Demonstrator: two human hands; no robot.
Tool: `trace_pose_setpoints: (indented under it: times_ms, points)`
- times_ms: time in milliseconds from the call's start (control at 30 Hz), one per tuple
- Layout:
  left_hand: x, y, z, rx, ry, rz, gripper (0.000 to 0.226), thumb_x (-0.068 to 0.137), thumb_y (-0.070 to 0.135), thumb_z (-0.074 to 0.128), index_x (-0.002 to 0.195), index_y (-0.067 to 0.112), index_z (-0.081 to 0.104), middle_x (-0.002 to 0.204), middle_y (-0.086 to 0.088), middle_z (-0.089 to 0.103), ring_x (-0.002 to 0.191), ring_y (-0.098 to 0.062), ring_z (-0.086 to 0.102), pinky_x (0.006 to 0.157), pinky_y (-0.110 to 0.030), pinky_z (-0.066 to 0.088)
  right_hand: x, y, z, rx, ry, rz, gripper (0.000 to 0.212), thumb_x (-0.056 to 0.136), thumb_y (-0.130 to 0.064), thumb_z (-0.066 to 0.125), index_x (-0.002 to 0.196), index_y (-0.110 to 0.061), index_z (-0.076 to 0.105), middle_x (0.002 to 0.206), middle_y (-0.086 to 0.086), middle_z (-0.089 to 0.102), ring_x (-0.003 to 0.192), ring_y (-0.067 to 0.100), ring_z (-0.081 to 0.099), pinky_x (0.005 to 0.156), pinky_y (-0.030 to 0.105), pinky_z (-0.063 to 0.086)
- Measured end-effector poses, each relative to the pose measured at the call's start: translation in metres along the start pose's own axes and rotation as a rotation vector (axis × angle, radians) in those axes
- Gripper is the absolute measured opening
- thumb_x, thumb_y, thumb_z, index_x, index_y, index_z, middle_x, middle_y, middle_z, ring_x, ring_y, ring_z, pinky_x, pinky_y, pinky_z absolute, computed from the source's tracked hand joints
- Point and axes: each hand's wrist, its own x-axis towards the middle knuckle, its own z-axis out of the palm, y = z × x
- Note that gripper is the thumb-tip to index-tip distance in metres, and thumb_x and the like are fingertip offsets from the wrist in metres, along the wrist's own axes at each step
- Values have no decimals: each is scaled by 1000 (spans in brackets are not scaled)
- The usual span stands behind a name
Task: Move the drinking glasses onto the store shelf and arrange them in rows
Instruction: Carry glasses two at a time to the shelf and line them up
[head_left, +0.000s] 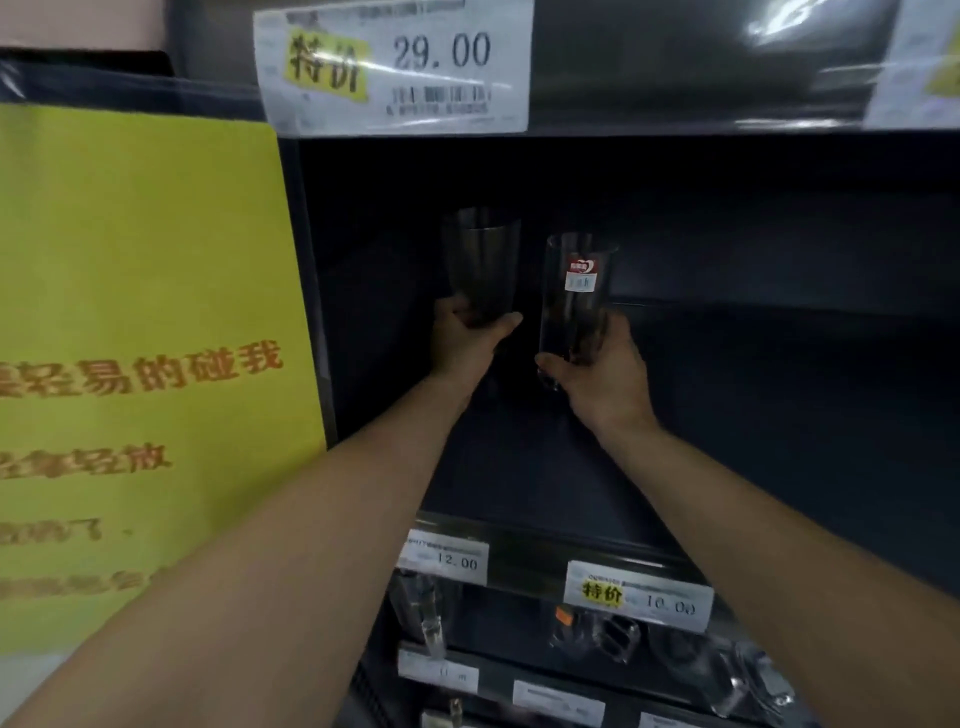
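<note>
Single head-worn wide-angle view, facing forward and slightly down, close into dark shelf (727, 415) bay

Your left hand (462, 345): bare. Your right hand (602, 376): bare too. Left forearm (311, 545): bare right to frame edge, looks broad near camera, tapers to wrist. Right forearm (779, 519): same, bare, tapers to wrist, faint crease where wrist meets hand. Skin on both arms looks smooth; arm hair too faint to tell. Nails and finger detail too blurred to tell. Whatever you wear above elbows lies outside frame.
</note>
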Motion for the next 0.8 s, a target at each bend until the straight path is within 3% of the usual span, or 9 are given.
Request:
trace_pose_setpoints:
  times_ms: [100,233,333,467,633,800]
  points:
    - [18,-5,9,28,75,28,68,80,22,81,135,13,44,125,-1,59,101,-12,57,78,-19,47,17,4,6,-5,-4,33,70,82,-25,79,138,-16,38,127,-1,60,105,8,57,76,13,45]
    - [38,-7,23,61,160,45,64,80,20,81,134,14,47,122,-3,62,97,-14,59,65,-12,45,40,10,17,-49,21,47,60,83,-25,78,131,-10,45,126,3,63,101,10,58,61,5,39]
    - [53,-8,29,70,170,37,68,79,18,81,136,13,46,126,-8,62,110,-23,62,79,-23,49,55,13,22,-122,10,32,62,83,-23,78,135,-10,45,129,5,60,109,15,59,70,11,43]
    - [71,-7,31,111,155,41,68,79,21,81,137,15,47,131,-7,60,115,-23,60,80,-22,46,72,16,27,-304,9,-25,66,81,-23,79,136,-8,46,134,14,54,120,27,53,86,21,39]
    - [88,-10,37,165,158,55,67,79,26,82,135,15,48,130,-9,61,113,-23,61,76,-23,45,88,15,27,-364,3,-17,66,83,-31,77,135,-9,43,129,13,61,117,31,58,84,28,45]
    - [102,-14,41,206,152,75,69,76,19,83,134,13,47,132,-10,60,115,-25,60,80,-25,48,98,16,29,-430,-3,14,65,84,-38,75,128,-5,41,125,19,62,112,35,59,73,27,40]
